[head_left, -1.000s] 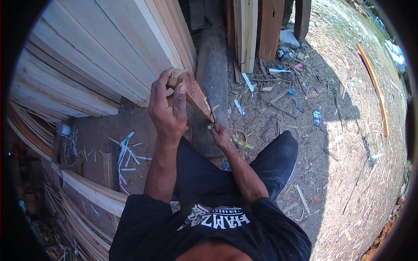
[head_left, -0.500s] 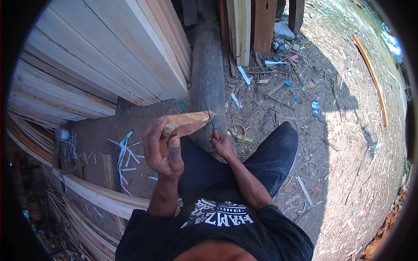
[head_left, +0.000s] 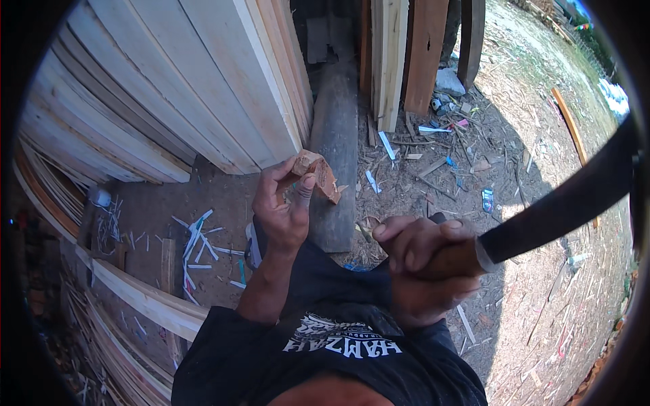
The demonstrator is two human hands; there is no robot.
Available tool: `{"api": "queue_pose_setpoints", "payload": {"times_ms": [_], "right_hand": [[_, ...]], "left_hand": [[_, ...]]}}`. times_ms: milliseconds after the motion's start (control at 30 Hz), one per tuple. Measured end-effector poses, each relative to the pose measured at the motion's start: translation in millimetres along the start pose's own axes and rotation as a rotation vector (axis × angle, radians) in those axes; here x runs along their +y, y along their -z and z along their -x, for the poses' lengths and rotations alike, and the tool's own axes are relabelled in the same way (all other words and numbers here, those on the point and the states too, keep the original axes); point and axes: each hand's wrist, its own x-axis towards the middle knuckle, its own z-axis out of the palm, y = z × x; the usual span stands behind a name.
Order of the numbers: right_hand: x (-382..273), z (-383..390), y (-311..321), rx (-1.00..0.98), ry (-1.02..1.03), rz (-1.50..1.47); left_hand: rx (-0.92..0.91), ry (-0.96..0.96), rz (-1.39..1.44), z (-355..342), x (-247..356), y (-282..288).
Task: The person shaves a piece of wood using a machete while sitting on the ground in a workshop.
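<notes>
A short, roughly hewn piece of wood (head_left: pixel 325 181) is pinched between the thumb and fingers of my left hand (head_left: pixel 283 210). Its chipped end points down over the dark log (head_left: pixel 335 135) between my legs; whether it touches the log I cannot tell. My right hand (head_left: pixel 426 254) is raised close to the camera, fingers wrapped round the wooden handle of a machete (head_left: pixel 562 203). The broad dark blade slants up to the right, well apart from the wood, and its tip runs out of the picture.
Stacked planks (head_left: pixel 210 81) stand at the left, and upright boards (head_left: pixel 389 64) rise beyond the log. A horizontal timber (head_left: pixel 145 294) lies left of my body. White strips (head_left: pixel 196 243), chips and twigs litter the ground. A long stick (head_left: pixel 570 125) lies in sunlight at the right.
My right hand has swung the machete up and right, away from the wood. My left hand has shifted right and turned the wood so its cut end points downward.
</notes>
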Motion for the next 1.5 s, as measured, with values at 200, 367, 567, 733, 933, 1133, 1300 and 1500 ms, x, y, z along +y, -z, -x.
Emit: {"api": "queue_pose_setpoints", "payload": {"times_ms": [200, 367, 567, 733, 933, 1133, 1300, 1500], "right_hand": [[67.0, 20.9, 11.2, -0.039, -0.277, 0.697], [43.6, 5.7, 0.1, 0.018, -0.81, 0.238], [17.4, 3.8, 8.4, -0.019, 0.284, -0.136], [59.9, 12.0, 12.1, -0.06, -0.523, 0.298], [2.4, -15.3, -9.3, -0.086, -0.822, 0.172], [34.2, 13.4, 5.2, 0.133, 0.269, 0.03], [77.7, 16.6, 24.9, 0.033, -0.785, 0.426], [-17.0, -9.9, -0.6, 0.018, 0.009, -0.056]], "left_hand": [[-0.038, -0.032, 0.018, -2.5, 2.1, -5.6], [0.027, 0.068, 0.126, -5.1, 2.1, -3.8], [0.018, 0.034, 0.082, -8.4, -0.1, -10.0], [0.015, 0.025, 0.057, -11.4, 3.2, -13.6], [0.051, 0.052, 0.065, -13.8, -4.1, -2.7], [0.011, 0.04, 0.022, -15.4, -2.9, -8.5], [0.024, -0.047, 0.032, -6.8, -3.0, -8.3], [0.039, 0.019, 0.076, -13.1, -7.2, -4.7]]}}
